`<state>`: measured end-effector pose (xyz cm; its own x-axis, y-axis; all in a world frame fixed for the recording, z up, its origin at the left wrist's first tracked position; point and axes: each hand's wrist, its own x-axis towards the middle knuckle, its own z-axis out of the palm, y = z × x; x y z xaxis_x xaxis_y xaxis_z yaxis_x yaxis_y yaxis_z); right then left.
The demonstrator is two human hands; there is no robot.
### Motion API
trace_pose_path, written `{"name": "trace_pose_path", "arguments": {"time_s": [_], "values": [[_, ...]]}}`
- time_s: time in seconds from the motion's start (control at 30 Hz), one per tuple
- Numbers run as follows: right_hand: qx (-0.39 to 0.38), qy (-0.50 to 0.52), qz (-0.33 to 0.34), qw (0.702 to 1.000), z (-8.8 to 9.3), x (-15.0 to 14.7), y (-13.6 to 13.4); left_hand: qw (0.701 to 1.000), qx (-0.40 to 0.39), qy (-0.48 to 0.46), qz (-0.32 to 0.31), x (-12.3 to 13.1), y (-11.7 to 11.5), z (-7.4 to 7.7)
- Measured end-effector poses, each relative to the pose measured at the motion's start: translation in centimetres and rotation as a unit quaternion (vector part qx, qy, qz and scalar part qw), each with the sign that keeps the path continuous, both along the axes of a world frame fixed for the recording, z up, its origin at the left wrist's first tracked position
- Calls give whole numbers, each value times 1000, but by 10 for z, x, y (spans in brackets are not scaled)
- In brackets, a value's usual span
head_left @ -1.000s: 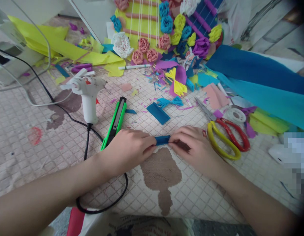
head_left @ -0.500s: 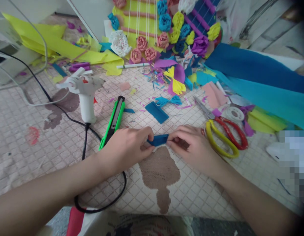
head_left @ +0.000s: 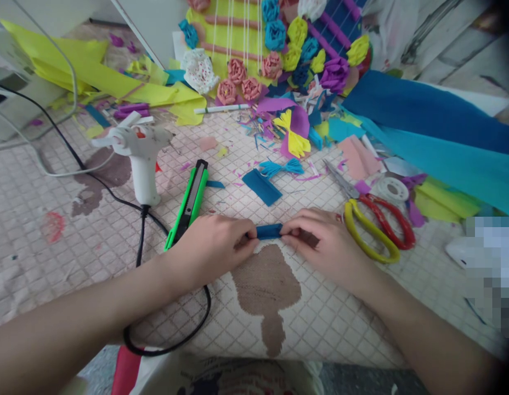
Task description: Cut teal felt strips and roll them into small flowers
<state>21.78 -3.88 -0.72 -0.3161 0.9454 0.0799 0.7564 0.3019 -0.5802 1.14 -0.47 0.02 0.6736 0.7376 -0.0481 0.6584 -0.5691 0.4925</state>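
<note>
My left hand (head_left: 211, 247) and my right hand (head_left: 322, 244) pinch the two ends of a small folded strip of blue paper (head_left: 269, 231), held low over the quilted mat (head_left: 73, 241). Both hands have their fingers closed on it. A green utility knife (head_left: 190, 202) lies just left of my left hand. Scissors with red and yellow handles (head_left: 375, 225) lie just right of my right hand.
A white glue gun (head_left: 140, 153) stands at the left, its black cord (head_left: 143, 247) looping under my left forearm. A blue paper piece (head_left: 261, 186), paper flowers (head_left: 242, 82), scraps, a tape roll (head_left: 389, 190), and large blue (head_left: 427, 131) and yellow (head_left: 94, 71) paper sheets lie farther back.
The blue strip, tilted and partly opened half a second ago, now lies level and tightly folded between my fingertips. Both hands have stayed almost in place.
</note>
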Motion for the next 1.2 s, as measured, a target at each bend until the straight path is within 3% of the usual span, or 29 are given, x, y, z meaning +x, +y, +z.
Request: {"name": "trace_pose_path", "arguments": {"time_s": [0.53, 0.9, 1.2], "values": [[-17, -66, -25, 997, 5, -11, -3, 998, -10, 48, 48, 6, -1, 4], [58, -78, -48, 994, -7, -14, -2, 994, 5, 74, 78, 10, -5, 2], [76, -88, -63, 991, -7, -18, -1, 995, 29, 59, 76, 10, -5, 1]]}}
